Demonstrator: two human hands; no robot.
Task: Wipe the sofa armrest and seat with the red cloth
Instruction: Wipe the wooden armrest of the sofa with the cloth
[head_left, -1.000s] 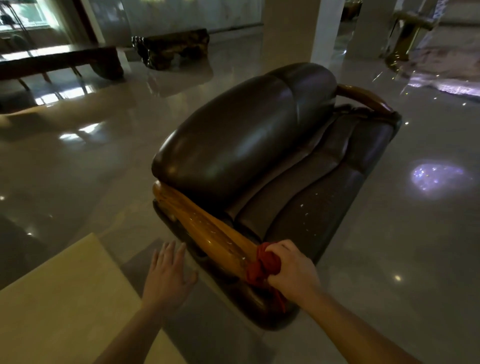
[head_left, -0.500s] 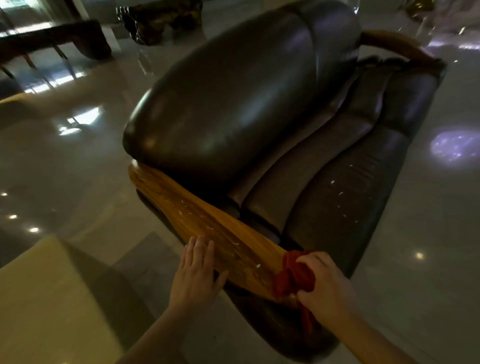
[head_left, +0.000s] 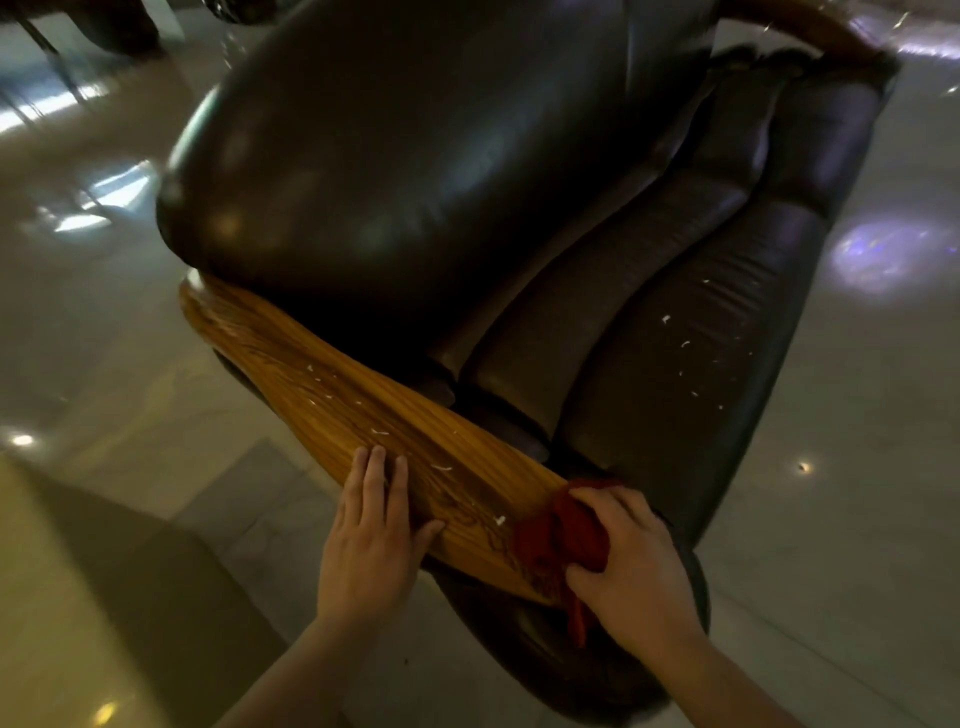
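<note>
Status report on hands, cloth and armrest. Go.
Right hand grips red cloth at armrest's near end. Left hand flat on armrest. White flecks ahead; nothing blocking.

glossy pale tiled floor (head_left: 857, 467) with scattered light reflections, dim room, dark furniture legs (head_left: 47, 47) at far left
</note>
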